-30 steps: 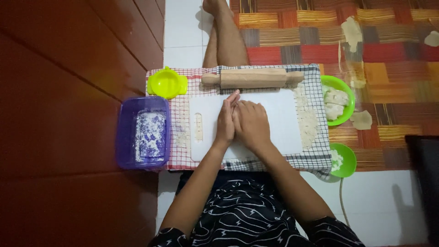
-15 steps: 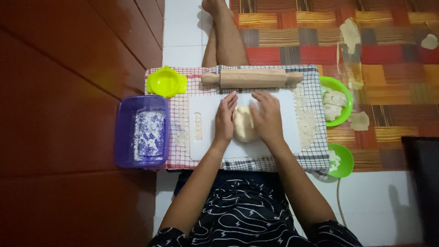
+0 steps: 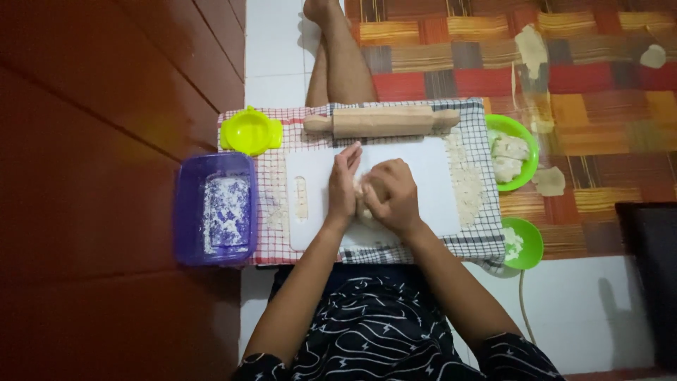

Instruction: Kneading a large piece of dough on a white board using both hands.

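Note:
A pale lump of dough [image 3: 362,199] lies on the white cutting board [image 3: 430,180], mostly hidden between my two hands. My left hand [image 3: 343,185] stands on edge, fingers straight, pressed against the dough's left side. My right hand [image 3: 390,195] is curled over the dough's top and right side. A wooden rolling pin [image 3: 381,121] lies across the far edge of the board, untouched. The board rests on a checked cloth [image 3: 271,180] dusted with flour.
A purple plastic tub [image 3: 215,209] with flour sits at the left, a yellow-green dumpling press [image 3: 250,131] behind it. A green bowl [image 3: 517,150] of dough pieces and a smaller green bowl [image 3: 522,244] stand at the right. A patterned mat [image 3: 606,77] lies beyond.
My hands were flat together, then parted around the dough; now they have closed in on it again, the right hand curling over it.

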